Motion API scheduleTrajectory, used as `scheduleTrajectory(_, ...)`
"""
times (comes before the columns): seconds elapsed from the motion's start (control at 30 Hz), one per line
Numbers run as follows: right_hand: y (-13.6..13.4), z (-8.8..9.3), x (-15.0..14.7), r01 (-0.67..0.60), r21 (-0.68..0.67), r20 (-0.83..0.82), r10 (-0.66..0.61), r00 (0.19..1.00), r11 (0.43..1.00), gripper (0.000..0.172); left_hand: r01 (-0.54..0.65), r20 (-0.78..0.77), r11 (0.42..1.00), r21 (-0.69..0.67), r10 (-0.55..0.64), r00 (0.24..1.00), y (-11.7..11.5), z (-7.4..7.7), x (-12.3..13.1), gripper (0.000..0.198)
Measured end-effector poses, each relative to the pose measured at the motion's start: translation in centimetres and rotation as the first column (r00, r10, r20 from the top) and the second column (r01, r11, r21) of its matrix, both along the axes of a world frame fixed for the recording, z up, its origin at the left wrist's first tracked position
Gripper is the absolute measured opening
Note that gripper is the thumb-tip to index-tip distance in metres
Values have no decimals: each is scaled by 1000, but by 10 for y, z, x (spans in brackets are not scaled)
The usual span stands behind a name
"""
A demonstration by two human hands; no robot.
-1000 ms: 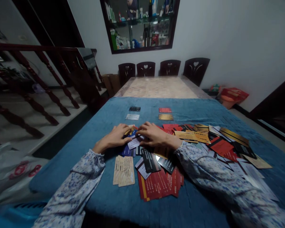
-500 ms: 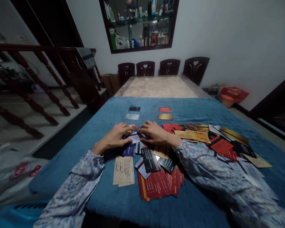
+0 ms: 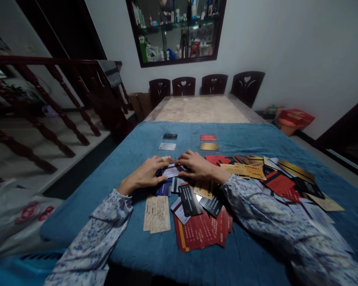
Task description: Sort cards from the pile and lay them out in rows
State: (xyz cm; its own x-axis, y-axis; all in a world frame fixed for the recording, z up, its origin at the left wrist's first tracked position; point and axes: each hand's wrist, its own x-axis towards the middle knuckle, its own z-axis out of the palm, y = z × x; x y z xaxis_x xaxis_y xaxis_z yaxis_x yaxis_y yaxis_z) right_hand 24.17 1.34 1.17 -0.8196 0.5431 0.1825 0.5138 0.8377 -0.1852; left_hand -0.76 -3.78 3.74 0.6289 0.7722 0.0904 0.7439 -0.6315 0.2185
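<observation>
My left hand (image 3: 147,172) lies palm down over the left side of a card pile, its thumb apart from the fingers. Facing it, my right hand (image 3: 197,166) rests on the pile's right side with fingers spread. Between them shows a pale lilac card (image 3: 172,171), touched at its edges by both hands. Blue cards (image 3: 163,189) stick out below my left thumb. Nearer me lie a black card (image 3: 190,200), a yellow card (image 3: 203,189), a fan of dark red cards (image 3: 197,234) and beige wood-grain cards (image 3: 157,214). What is under my fingers is hidden.
Farther off lie single black (image 3: 170,136), silver (image 3: 167,146), red (image 3: 208,138) and gold (image 3: 209,147) cards. A heap of mixed cards (image 3: 277,182) spreads at right on the blue cloth (image 3: 131,238). Chairs (image 3: 183,86) stand behind the table; a plastic bag (image 3: 20,222) is at left.
The view has shifted slightly. My left hand has drawn back a little to the left, showing more of the lilac card. The right hand stays nearly in place.
</observation>
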Motion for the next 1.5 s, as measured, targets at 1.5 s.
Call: scheduleTrajectory(1.5, 0, -6, -8, 207, 81, -194, -188, 963, 975, 32, -91, 335, 993, 74, 61, 940, 16, -12, -15, 30)
